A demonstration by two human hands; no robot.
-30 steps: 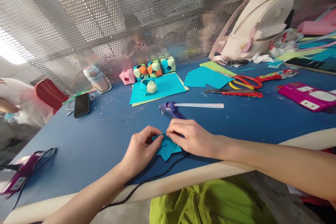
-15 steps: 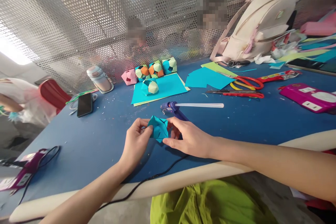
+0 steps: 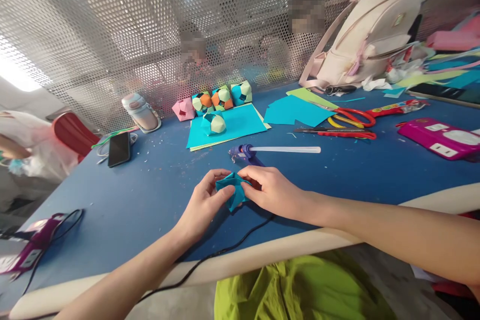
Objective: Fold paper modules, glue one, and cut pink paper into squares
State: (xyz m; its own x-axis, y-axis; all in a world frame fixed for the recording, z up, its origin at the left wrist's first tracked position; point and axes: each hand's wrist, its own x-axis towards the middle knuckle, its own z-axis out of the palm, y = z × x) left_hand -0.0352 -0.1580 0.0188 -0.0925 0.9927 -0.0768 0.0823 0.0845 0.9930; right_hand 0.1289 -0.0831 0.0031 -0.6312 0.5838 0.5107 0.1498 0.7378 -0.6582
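A folded blue paper piece point(image 3: 235, 198) is held between both hands above the blue table, close to its front edge. My left hand point(image 3: 205, 201) grips its left side, thumb pressed on the near face. My right hand point(image 3: 270, 191) pinches its right side between thumb and fingers. Just beyond lies a blue glue gun point(image 3: 245, 154) with a long clear glue stick point(image 3: 288, 150) out of its back; its handle is partly hidden by my right hand. A blue and cream folded paper ball point(image 3: 214, 124) rests on blue paper sheets point(image 3: 240, 122) farther back.
Several folded paper balls point(image 3: 222, 97) line the mesh screen. To the right lie red-handled scissors point(image 3: 347, 133), cut blue paper point(image 3: 296, 111), a purple power strip point(image 3: 440, 138) and a pale backpack point(image 3: 375, 35). A phone point(image 3: 119, 149) and bottle point(image 3: 140, 112) are at left. A black cord point(image 3: 225, 250) crosses the front edge.
The blue paper piece has turned and shifted slightly right and down. My left thumb has moved over its near face, and my right hand has closed in on its right side.
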